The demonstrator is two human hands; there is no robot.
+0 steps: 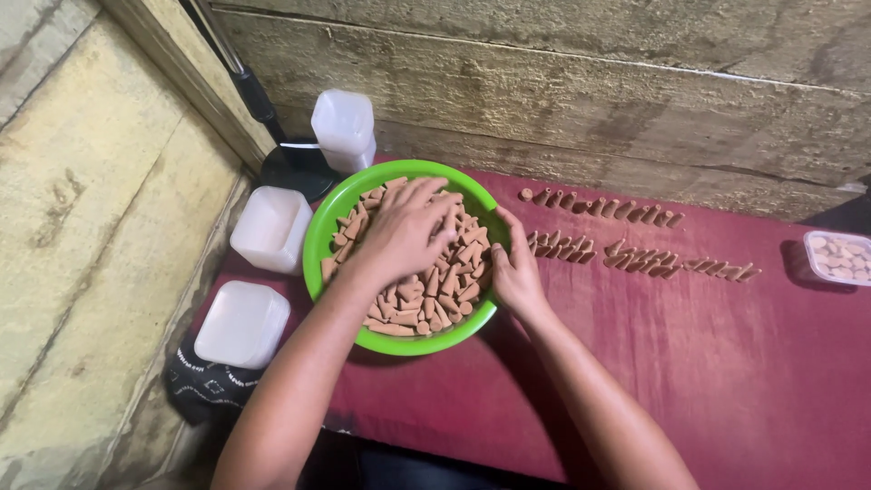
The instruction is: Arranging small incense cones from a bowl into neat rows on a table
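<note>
Where the maroon cloth [708,363] meets the left wall, a green bowl [319,238] sits in the centre-left of the frame, heaped with brown cones [454,277]. The left hand [404,227] lies palm-down over the heap, fingers spread loosely and curled a little into the cones; whether it has any pinched underneath cannot be told. The right hand [515,268] rests at the bowl's right rim, fingers bent and close together against the edge, thumb toward the cones; what it holds, if anything, is hidden.

To the right of the bowl, across the middle of the frame, two rows of the same cones [635,252] lie on the cloth, the upper row shorter, the lower one running further right.

Three white translucent plastic tubs stand along the bowl's left side: one [345,127] at the upper edge just behind the bowl, one [270,229] beside the bowl's left rim, and one [242,324] lower left, resting on a dark patterned cloth [195,386]. None shows a readable label. At the far right edge a shallow clear tub [836,257] holds pale cones.
</note>
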